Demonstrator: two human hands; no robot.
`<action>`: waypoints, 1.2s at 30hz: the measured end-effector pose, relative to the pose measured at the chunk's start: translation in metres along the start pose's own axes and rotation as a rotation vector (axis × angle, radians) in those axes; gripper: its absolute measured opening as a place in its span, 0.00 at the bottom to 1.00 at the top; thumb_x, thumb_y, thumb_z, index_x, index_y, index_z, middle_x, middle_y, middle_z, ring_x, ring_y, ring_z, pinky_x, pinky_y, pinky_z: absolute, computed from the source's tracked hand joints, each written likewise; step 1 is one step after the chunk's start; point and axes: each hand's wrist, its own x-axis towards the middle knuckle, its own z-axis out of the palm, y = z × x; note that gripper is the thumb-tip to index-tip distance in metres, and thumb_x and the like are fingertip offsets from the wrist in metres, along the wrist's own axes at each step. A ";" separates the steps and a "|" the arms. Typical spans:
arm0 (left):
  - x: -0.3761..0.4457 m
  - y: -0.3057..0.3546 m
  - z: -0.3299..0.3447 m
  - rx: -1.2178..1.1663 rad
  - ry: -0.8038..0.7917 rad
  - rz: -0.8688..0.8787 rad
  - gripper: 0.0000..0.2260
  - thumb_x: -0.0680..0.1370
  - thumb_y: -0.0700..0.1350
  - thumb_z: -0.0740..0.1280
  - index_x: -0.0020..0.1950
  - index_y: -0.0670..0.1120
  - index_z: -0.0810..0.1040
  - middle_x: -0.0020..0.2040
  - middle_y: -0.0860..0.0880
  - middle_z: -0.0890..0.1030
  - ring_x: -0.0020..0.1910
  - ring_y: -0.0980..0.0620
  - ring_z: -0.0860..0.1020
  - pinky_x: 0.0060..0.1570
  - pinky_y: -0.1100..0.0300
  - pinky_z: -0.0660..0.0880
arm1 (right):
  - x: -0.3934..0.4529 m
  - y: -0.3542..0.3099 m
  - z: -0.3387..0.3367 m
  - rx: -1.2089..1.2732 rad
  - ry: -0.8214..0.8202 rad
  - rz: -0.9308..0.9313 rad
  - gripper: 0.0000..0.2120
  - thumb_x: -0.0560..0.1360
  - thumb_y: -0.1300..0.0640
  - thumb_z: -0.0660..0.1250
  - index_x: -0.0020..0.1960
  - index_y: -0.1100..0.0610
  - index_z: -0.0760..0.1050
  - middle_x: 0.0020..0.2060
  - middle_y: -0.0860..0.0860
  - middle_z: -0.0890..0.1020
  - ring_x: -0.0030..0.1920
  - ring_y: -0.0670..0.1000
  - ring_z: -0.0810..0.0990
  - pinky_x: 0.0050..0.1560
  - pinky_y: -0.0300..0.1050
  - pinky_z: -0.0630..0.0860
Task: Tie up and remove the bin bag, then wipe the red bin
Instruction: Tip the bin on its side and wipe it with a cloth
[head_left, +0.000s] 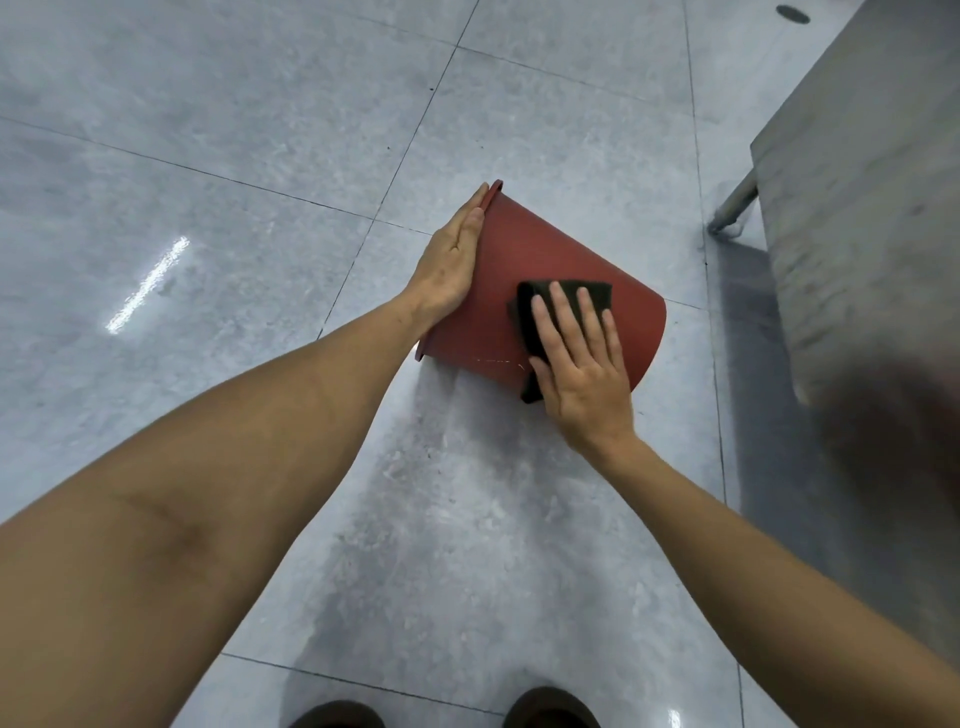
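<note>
The red bin (524, 260) lies on its side on the grey tiled floor, rim to the left, base to the right. My left hand (449, 260) rests flat along the rim end, fingers straight, steadying the bin. My right hand (582, 358) presses a dark cloth (566, 296) flat against the bin's side wall near the base, fingers spread over it. No bin bag is in view. The bin's inside is hidden from me.
A grey metal table or bench (857, 208) with a tubular leg (732, 205) stands at the right, close to the bin's base. My two shoes (550, 709) show at the bottom edge. Glossy floor tiles (208, 156) stretch to the left and beyond.
</note>
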 end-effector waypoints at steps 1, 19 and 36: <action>-0.001 0.000 0.000 -0.001 -0.005 -0.003 0.20 0.85 0.50 0.48 0.77 0.52 0.62 0.77 0.56 0.62 0.75 0.61 0.59 0.59 0.84 0.53 | -0.009 0.010 -0.001 0.011 0.007 0.029 0.26 0.84 0.50 0.53 0.80 0.54 0.55 0.79 0.52 0.57 0.79 0.55 0.52 0.78 0.57 0.52; -0.009 -0.002 -0.001 0.026 0.018 0.033 0.19 0.85 0.48 0.49 0.76 0.51 0.63 0.75 0.55 0.65 0.70 0.67 0.62 0.59 0.85 0.56 | 0.127 -0.009 -0.028 0.373 -0.146 0.394 0.22 0.81 0.51 0.52 0.72 0.54 0.68 0.68 0.52 0.75 0.69 0.57 0.71 0.68 0.52 0.65; -0.004 0.006 -0.003 0.024 -0.020 -0.004 0.20 0.85 0.49 0.49 0.76 0.49 0.64 0.76 0.54 0.64 0.75 0.60 0.60 0.63 0.79 0.54 | 0.007 0.049 -0.022 0.185 0.105 0.286 0.23 0.82 0.52 0.53 0.75 0.57 0.65 0.72 0.53 0.71 0.74 0.55 0.67 0.74 0.54 0.62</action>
